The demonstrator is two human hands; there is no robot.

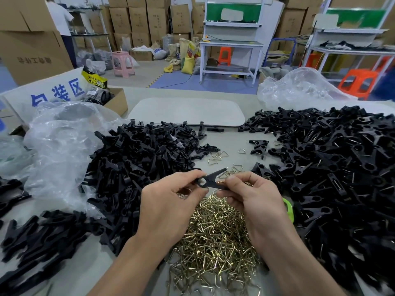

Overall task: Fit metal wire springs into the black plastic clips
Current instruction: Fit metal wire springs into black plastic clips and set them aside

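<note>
I hold one black plastic clip (210, 180) above the table's middle, its jaws pointing up and right. My left hand (168, 201) pinches its left end. My right hand (254, 197) grips its right end, where a brass-coloured wire spring (222, 182) shows at my fingertips. Below my hands lies a big heap of loose wire springs (213, 242). A pile of black clips without springs (145, 159) lies to the left. To the right spreads a larger pile of clips with springs fitted (333, 174).
Crumpled clear plastic bags lie at left (64, 142) and far right (299, 86). A white tray (188, 111) sits at the table's far side, a cardboard box (115, 101) beside it. A green object (288, 208) peeks out by my right wrist. Stools, benches and stacked cartons stand behind.
</note>
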